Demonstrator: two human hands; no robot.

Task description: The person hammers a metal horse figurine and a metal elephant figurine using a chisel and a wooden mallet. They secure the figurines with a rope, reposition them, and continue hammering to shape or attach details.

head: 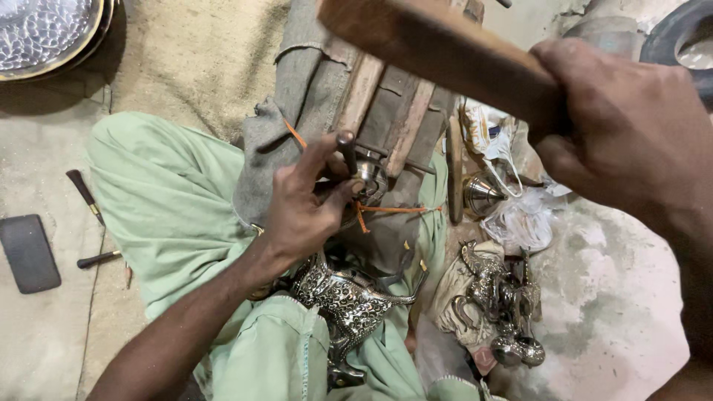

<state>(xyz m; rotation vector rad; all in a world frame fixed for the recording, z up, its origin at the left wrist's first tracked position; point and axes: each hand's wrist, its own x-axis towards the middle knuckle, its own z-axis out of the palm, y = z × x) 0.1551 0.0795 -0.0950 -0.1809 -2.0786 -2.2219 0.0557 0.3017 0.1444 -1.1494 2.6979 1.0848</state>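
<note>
My left hand [304, 204] pinches a short dark metal punch [347, 152], its tip standing on a small shiny metal piece [367, 174] that rests on a cloth-wrapped wooden block [375, 111]. My right hand [624, 126] is raised at the upper right, gripping the handle of a wooden mallet [438, 48] whose head is above and right of the punch. An engraved silver animal figure [345, 297] lies in my lap between my green-clad legs, just below my left wrist.
More silver pieces [497, 297] lie on cloth at the lower right, beside a small metal cone [479, 193] and plastic bags [520, 215]. A dark phone [28, 252] and two small tools [85, 197] lie on the floor at left. A hammered metal plate [48, 33] sits top left.
</note>
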